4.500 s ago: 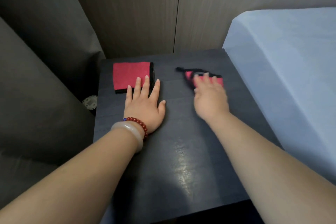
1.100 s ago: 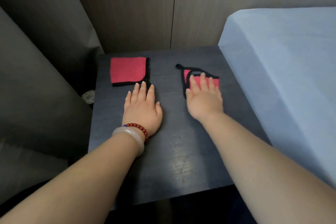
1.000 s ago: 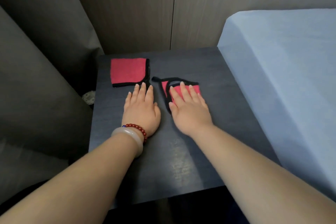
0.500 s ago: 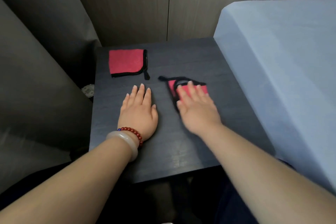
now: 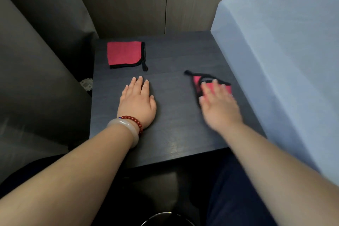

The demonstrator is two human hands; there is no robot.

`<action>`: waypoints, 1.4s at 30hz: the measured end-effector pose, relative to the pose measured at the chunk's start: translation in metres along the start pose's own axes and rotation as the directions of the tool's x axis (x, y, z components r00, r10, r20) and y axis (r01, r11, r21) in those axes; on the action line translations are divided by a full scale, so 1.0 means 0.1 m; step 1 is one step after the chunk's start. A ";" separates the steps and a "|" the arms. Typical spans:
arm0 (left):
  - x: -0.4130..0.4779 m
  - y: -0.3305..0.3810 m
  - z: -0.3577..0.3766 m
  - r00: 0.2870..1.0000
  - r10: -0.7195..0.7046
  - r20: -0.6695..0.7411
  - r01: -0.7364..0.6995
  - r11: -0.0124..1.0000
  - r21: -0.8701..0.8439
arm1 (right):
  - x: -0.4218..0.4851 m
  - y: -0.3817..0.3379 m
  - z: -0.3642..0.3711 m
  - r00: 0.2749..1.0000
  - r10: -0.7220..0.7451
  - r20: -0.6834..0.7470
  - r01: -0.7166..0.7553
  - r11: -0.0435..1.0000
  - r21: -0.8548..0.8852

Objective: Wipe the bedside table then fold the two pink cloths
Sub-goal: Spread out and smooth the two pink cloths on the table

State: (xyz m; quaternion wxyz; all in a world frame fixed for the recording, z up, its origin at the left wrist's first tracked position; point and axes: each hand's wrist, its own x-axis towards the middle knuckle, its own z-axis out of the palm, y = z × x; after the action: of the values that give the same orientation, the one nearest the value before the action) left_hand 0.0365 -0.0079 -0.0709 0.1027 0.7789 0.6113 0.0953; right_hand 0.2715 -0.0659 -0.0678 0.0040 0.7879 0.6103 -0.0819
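My flat right hand [image 5: 218,108] is sweeping the crumpled cloth [image 5: 197,81] away from my left hand [image 5: 137,102], lying open on the table [image 5: 174,134]; wiping is continuing, folding waiting.

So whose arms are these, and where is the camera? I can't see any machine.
There is no machine here. A person is working with bare hands, and the only camera sits on their head, looking forward and down.

The left hand lies flat on the dark wooden bedside table and holds nothing. Its wrist wears a red bead bracelet and a pale bangle.

The right hand, which is blurred, presses straight fingers onto a bunched pink cloth with black edging. That is a press, not a grip.

A folded pink cloth with the same edging lies untouched near the table's far left corner. A light blue bed stands to the right.
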 end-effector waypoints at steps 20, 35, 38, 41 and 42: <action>-0.42 0.07 -0.01 1.000 -0.009 0.012 0.008 0.998 0.063 | -0.71 -0.35 0.06 0.989 0.151 0.001 -0.150 0.983 0.107; -0.41 0.08 -0.03 1.000 -0.019 0.013 0.019 0.998 0.053 | -0.90 -0.38 0.08 0.995 0.103 0.003 -0.103 0.991 0.079; -0.42 0.08 -0.03 1.000 -0.016 0.017 0.016 0.999 0.043 | -1.10 -0.55 0.11 0.987 -0.142 0.069 0.136 0.987 0.086; -0.42 0.08 -0.03 1.000 -0.014 0.017 0.013 0.999 0.046 | -0.79 0.00 0.07 0.999 0.025 0.020 -0.026 1.000 0.004; -0.42 0.07 -0.03 1.000 -0.013 0.016 0.013 0.999 0.049 | -0.68 0.19 0.02 0.988 0.153 0.034 -0.153 0.988 0.013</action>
State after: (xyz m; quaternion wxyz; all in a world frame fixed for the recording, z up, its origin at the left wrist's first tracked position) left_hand 0.0327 -0.0499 -0.0667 0.0892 0.7779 0.6176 0.0732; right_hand 0.2736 -0.1365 -0.0626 0.0144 0.8310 0.5472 -0.0990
